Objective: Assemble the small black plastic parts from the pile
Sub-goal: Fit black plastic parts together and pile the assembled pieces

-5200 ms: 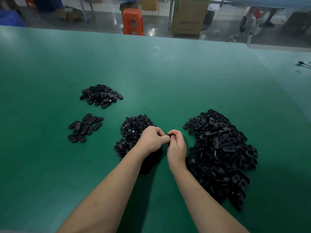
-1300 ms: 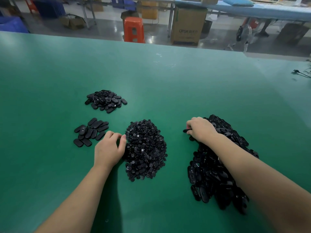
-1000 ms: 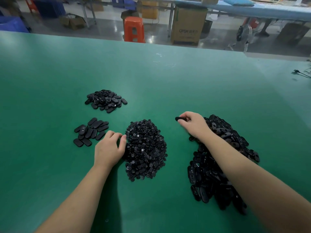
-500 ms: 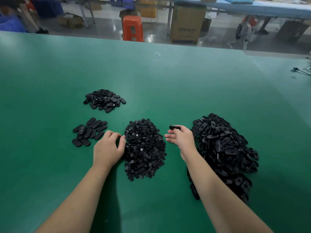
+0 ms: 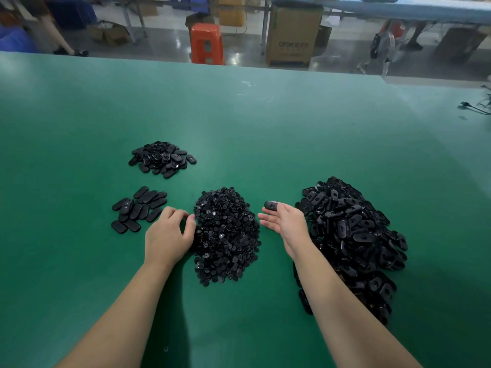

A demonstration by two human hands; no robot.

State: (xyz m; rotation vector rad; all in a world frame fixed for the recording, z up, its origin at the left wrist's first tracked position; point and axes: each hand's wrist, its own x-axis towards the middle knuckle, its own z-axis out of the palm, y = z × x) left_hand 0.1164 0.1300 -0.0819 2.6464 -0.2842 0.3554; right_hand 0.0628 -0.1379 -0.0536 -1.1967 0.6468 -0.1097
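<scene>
A heap of small round black parts (image 5: 225, 235) lies in the middle of the green table (image 5: 265, 134). My left hand (image 5: 168, 235) rests at its left edge, fingers curled into the parts; what they pinch is hidden. A big pile of oval black shells (image 5: 353, 235) lies on the right. My right hand (image 5: 285, 223) hovers between the two piles, palm up, holding one oval black shell (image 5: 271, 205) at its fingertips.
Two smaller groups of oval black pieces lie at the left: a flat cluster (image 5: 138, 209) and a mound (image 5: 162, 159) behind it. A black cable (image 5: 475, 107) lies at the right edge. Beyond the table's far edge stand an orange stool (image 5: 206, 43) and a cardboard box (image 5: 292, 35).
My right hand took one oval shell from the right pile and carried it left toward the middle heap. My left hand has stayed at the round parts' left edge.
</scene>
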